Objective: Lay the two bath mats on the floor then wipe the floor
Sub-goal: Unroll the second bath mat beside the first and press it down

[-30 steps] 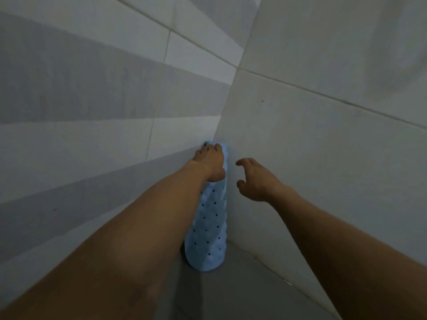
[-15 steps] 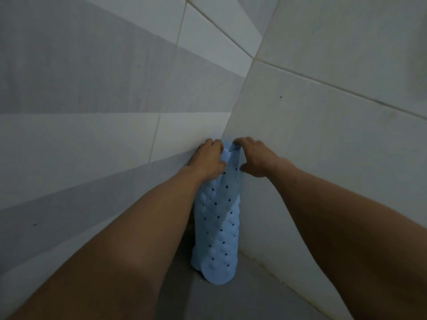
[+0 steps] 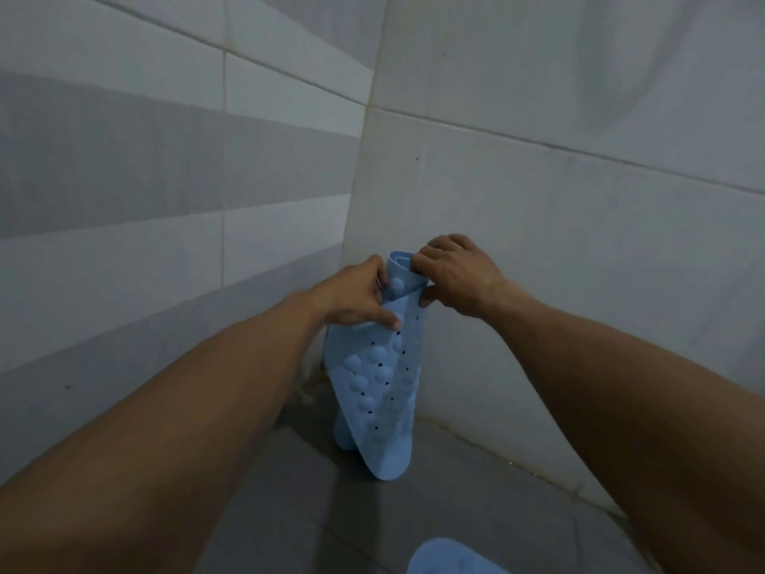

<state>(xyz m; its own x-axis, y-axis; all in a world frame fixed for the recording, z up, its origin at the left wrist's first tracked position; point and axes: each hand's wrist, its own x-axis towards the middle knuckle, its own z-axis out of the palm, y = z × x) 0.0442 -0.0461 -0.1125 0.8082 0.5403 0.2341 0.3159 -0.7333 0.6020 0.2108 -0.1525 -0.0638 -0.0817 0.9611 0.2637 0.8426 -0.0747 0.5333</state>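
Bath mats are what you handle now, and the nearer one (image 3: 451, 559) shows only as a rounded blue edge at the bottom of the view, lying low on the grey floor (image 3: 289, 503) near your feet; how much of it is already flat, I cannot tell. Farther away, in the corner where the striped left wall (image 3: 124, 180) meets the pale right wall (image 3: 579, 242), the second mat (image 3: 378, 391) stands upright in a loose roll, its lower end resting on the floor or just above it. It looks like soft rubber with raised bumps and small drain holes, so I judge it light and flexible, perhaps a little slippery if it is wet, and it will probably want to curl back. Your left hand (image 3: 356, 296) is closed around the left side of the top of the roll, thumb across the front. Your right hand (image 3: 455, 275) pinches the loose top edge between fingers and thumb. This top edge is a good place to hold: keep one hand on each upper corner, so the mat can open under its own weight when you carry it away from the corner and lower it.
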